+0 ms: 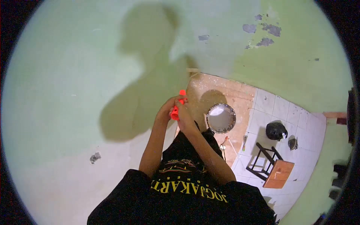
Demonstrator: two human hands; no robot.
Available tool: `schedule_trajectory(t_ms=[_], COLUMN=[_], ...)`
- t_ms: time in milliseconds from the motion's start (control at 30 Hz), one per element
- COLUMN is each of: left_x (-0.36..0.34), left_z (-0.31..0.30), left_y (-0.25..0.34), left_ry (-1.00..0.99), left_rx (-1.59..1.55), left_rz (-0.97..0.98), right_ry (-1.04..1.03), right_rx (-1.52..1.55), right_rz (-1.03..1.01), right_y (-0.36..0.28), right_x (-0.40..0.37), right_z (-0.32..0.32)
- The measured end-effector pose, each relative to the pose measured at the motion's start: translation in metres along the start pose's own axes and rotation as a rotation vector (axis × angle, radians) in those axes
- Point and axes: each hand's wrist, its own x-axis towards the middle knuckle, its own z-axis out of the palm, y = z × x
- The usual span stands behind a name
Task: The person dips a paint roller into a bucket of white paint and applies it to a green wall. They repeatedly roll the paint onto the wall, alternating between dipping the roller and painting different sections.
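Note:
A bright red tube (174, 113), with a round opening at its near end, is held in front of the wall. My left hand (166, 108) is closed around it from the left. My right hand (183, 115) is also closed on it, with the fingers overlapping near the left hand. The tube's middle is hidden by the fingers, and its far end (182, 92) sticks out above them. On the floor to the right of my hands stands a round bucket (234, 119) with a spattered rim and pale grey-white liquid inside.
A brown sheet (240, 98) lies under the bucket. On white tiles (264, 98) are a scraper (245, 142), a black plastic bag (275, 131), a small dark object (293, 143) and a tipped-looking stool (280, 174). The green wall (75, 75) has peeled patches (272, 30).

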Motion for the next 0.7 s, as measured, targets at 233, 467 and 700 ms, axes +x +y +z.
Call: schedule_trajectory(t_ms=[233,467,700], left_x=[0.056,0.106,-0.111], left_z=[0.021,0.024,0.094], left_y=[0.029,0.146,0.229], left_ry=[-0.155,-0.383,-0.279], left_rx=[-0.083,-0.245,0.402], left_rz=[0.114,0.403,1.202], right_ry=[0.046,-0.26,-0.404], right_rx=[-0.07,0.01,0.121], right_rz=[-0.055,-0.119,-0.236], right_y=[-0.044,-0.14,-0.189], right_x=[0.063,0.084,-0.058], right_z=[-0.004,0.088,0.213])
